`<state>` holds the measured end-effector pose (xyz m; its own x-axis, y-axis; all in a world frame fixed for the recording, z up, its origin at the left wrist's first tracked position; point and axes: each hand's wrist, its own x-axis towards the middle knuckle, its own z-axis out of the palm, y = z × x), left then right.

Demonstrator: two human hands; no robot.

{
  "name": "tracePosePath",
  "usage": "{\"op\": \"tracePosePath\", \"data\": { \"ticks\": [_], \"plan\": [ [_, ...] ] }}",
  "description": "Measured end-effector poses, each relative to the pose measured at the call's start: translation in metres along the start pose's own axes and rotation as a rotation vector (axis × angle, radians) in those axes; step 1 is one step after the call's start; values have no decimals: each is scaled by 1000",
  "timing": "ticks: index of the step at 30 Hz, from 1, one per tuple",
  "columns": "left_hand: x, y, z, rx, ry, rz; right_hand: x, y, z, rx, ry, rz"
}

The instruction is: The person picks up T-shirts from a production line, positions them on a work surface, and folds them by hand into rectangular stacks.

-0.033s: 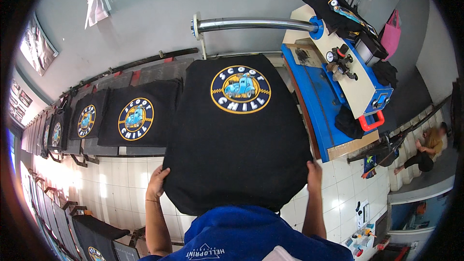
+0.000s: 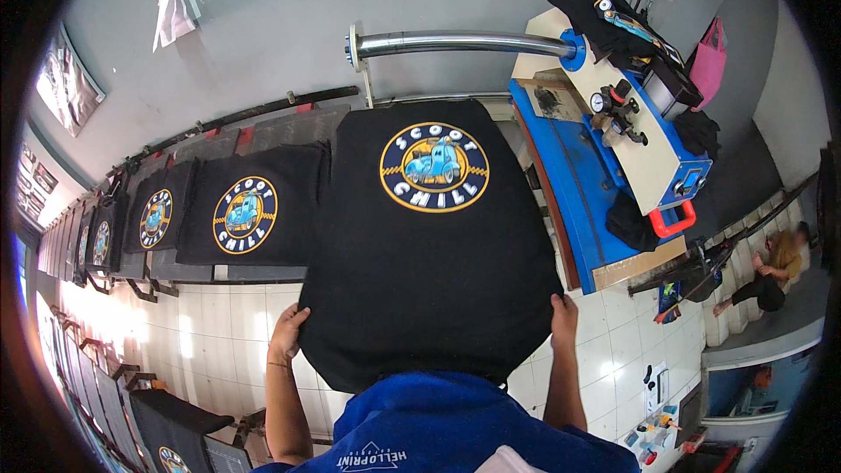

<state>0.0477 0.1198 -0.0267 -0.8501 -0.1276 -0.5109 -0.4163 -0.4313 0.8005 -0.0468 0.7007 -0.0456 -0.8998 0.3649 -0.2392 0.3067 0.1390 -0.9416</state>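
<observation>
A large black printed cloth [image 2: 429, 289] lies spread in front of me, its near edge close to my body. Near its far end is a round print of a light-blue scooter inside a yellow-and-white ring of letters. My left hand [image 2: 287, 333] is closed on the cloth's left edge, thumb on top. On the opposite side, my right hand [image 2: 564, 322] grips the right edge with the fingers mostly underneath. Immediately left, another black cloth [image 2: 197, 219] with the same round print lies flat on a dark board.
A blue-and-cream heat press [image 2: 578, 184] with a red handle [image 2: 673, 219] and a pressure gauge stands at right. A horizontal metal cylinder [image 2: 464, 44] runs behind the cloth. More boards with printed cloths [image 2: 158, 215] stretch left. A person [image 2: 775, 267] sits on steps at far right.
The cloth's print has shifted slightly left and down, and the cloth's left edge has drawn in a little near my left hand. My right hand has moved slightly left, still gripping.
</observation>
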Motion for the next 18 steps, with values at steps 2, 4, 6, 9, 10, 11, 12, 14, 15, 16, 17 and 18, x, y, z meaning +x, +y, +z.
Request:
{"op": "tracePosePath", "data": {
  "ticks": [2, 4, 6, 9, 10, 11, 12, 14, 15, 16, 17, 18],
  "plan": [
    [6, -32, -18, 1, 21, -27, 2, 14, 5, 67, 10, 27],
    [6, -47, -21, -31, 8, -4, 8, 25, 1, 163, -3, 56],
    [-3, -54, -18, -48, 30, -12, 12, 33, -12, 256, -42, 63],
    [-18, -69, -24, 11, 51, -43, 10, 27, -20, 324, -57, 108],
    [-22, -73, -21, 32, 36, -59, 8, 28, -26, 337, -41, 115],
    [-24, -76, -18, 54, 20, -74, 7, 31, -31, 351, -25, 122],
    [-27, -80, -14, 44, 36, -88, 8, 41, -37, 335, 9, 152],
    [-32, -90, -18, 54, 62, -114, 1, 45, -42, 310, -4, 212],
    [-35, -94, -20, 60, 75, -127, 0, 47, -43, 297, -10, 241],
    [-36, -94, -17, 55, 106, -128, 0, 51, -45, 183, 5, 289],
    [-36, -100, -26, 195, 92, -157, 2, 54, -46, 68, 13, 335],
    [-35, -106, -39, 336, 76, -186, 4, 59, -45, -46, 21, 380]
  ]
}}
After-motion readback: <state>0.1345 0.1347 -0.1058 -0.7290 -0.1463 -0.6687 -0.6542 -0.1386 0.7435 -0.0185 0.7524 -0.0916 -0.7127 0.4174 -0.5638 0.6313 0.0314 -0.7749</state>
